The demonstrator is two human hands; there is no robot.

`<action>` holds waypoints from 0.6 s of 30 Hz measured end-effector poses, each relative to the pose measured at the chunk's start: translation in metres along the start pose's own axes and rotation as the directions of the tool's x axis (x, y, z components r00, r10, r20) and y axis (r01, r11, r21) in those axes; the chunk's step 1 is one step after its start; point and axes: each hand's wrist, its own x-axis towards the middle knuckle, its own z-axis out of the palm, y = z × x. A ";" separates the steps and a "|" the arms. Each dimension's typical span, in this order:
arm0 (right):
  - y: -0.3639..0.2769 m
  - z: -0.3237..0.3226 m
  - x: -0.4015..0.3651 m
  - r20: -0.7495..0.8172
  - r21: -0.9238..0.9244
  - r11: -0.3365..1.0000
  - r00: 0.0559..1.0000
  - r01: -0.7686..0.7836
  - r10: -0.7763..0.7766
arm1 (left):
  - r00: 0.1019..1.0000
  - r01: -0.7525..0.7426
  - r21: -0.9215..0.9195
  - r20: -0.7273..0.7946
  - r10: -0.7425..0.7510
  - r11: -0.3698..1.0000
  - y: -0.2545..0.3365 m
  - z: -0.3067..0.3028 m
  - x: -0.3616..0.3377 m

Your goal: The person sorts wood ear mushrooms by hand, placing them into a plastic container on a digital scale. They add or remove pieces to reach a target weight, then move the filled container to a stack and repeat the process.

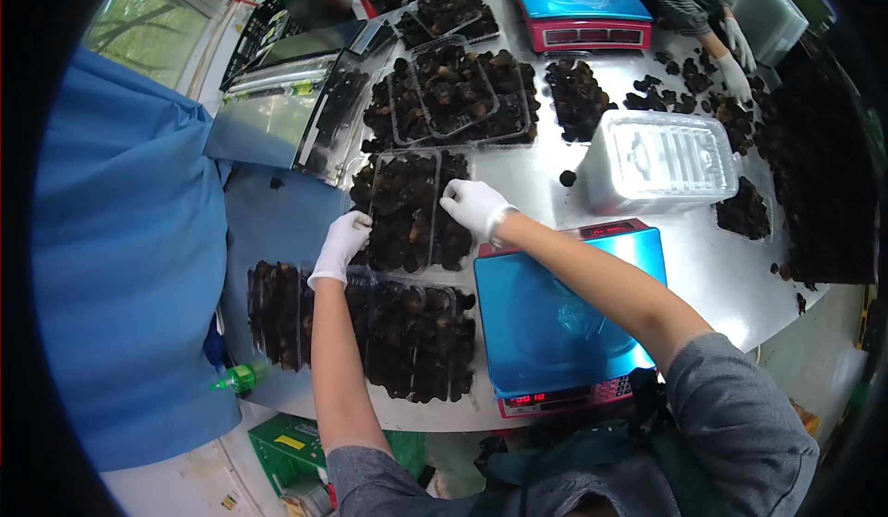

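Note:
Between my two white-gloved hands is a transparent plastic tray (404, 207) filled with dark, crinkled pieces that look like wood ear mushrooms. At its left edge, the fingers of my left hand (344, 242) are curled in and closed on the rim. My right hand (474, 206) pinches the opposite edge, thumb and fingers together. More of the dark pieces show on both sides beneath this tray. Nearer to me, below my left hand, lies a row of filled trays (418, 341). A blue-topped scale (569, 318) with a lit red display sits under my right forearm.
Filled trays (453, 92) are stacked farther back, left of a second scale (580, 4). A pile of transparent containers (659, 161) stands to the right. Loose pieces (689, 78) lie near a co-worker's gloved hands (733, 73). At left are a film-wrapping machine (277, 115) and blue cloth (129, 258).

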 end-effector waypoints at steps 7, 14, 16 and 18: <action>0.064 -0.110 -0.248 -0.617 0.421 0.875 0.783 0.240 0.082 | 0.914 -0.322 0.160 -0.203 0.350 0.933 0.028 -0.016 -0.077; 0.288 -0.216 -0.343 -0.355 0.929 0.369 0.324 0.021 0.877 | 0.926 -0.374 -0.116 -0.003 0.376 0.920 0.109 0.068 -0.189; 0.337 -0.243 -0.337 -0.197 0.979 0.201 0.380 0.029 0.904 | 0.935 -0.329 -0.125 0.091 0.341 0.936 0.132 0.084 -0.211; 0.416 -0.264 -0.312 -0.256 0.963 0.268 0.313 0.006 0.915 | 0.932 -0.331 -0.119 0.113 0.344 0.936 0.144 0.094 -0.226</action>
